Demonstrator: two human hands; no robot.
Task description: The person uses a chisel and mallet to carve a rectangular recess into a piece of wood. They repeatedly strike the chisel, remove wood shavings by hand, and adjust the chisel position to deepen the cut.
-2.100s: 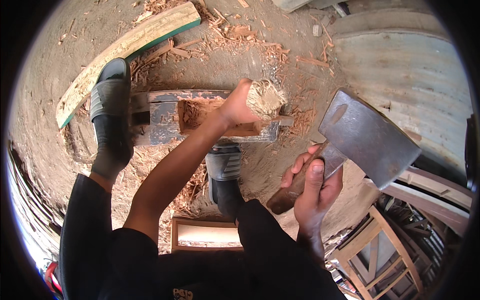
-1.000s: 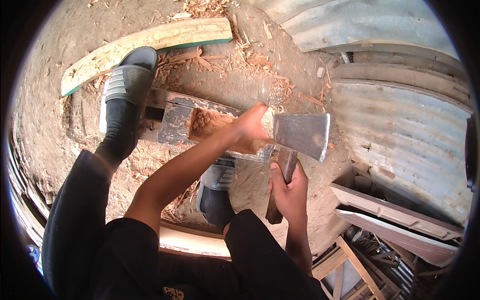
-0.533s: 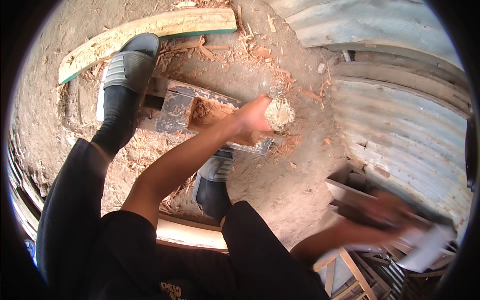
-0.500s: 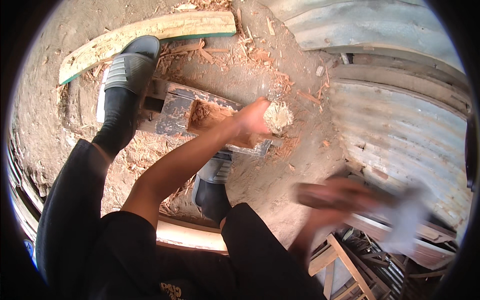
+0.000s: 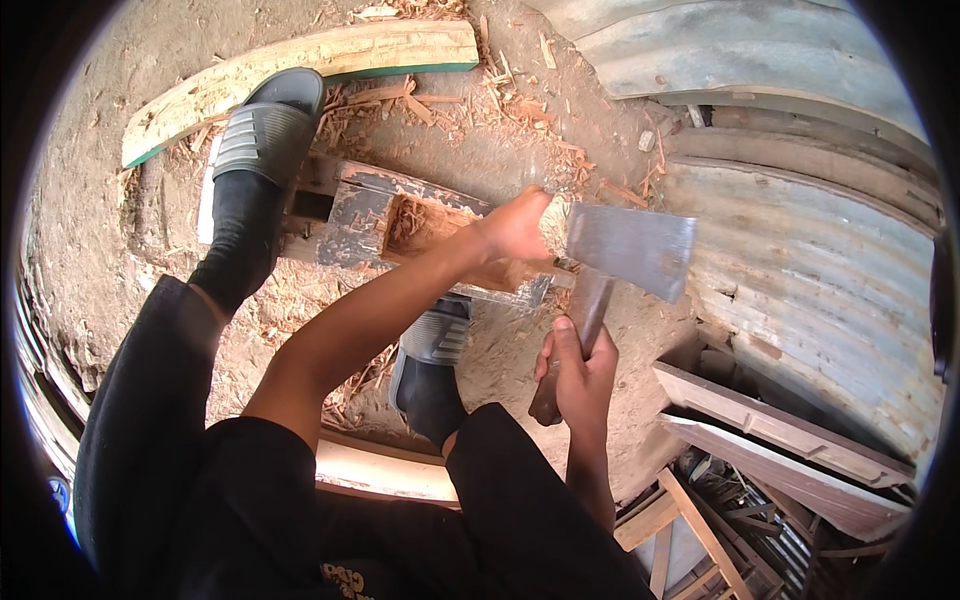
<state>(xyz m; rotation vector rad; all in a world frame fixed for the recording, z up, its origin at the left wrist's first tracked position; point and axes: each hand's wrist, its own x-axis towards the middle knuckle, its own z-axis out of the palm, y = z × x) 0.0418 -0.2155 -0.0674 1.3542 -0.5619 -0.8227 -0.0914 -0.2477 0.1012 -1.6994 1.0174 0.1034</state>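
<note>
My left hand (image 5: 518, 225) is closed around a wooden-handled chisel (image 5: 556, 224), whose frayed pale end shows past my thumb; its blade is hidden. Beneath that hand lies a grey-painted wood block (image 5: 352, 228) with a rectangular hollow (image 5: 412, 228) cut into it, wood chips inside. My right hand (image 5: 582, 375) grips the brown wooden handle of a hatchet (image 5: 632, 248). The hatchet's broad metal head is level with the chisel's frayed end and overlaps its edge in view; whether they touch, I cannot tell.
My sandalled feet (image 5: 265, 150) flank the block, one at its left end, one at its near side. A curved pale board (image 5: 300, 72) lies beyond. Wood chips (image 5: 520, 115) litter the dirt floor. Corrugated metal sheets (image 5: 790, 260) and wooden frames (image 5: 705, 530) stand at right.
My right hand has swung the hatchet from the lower right up and left to the chisel's end. My left hand keeps its hold in nearly the same place.
</note>
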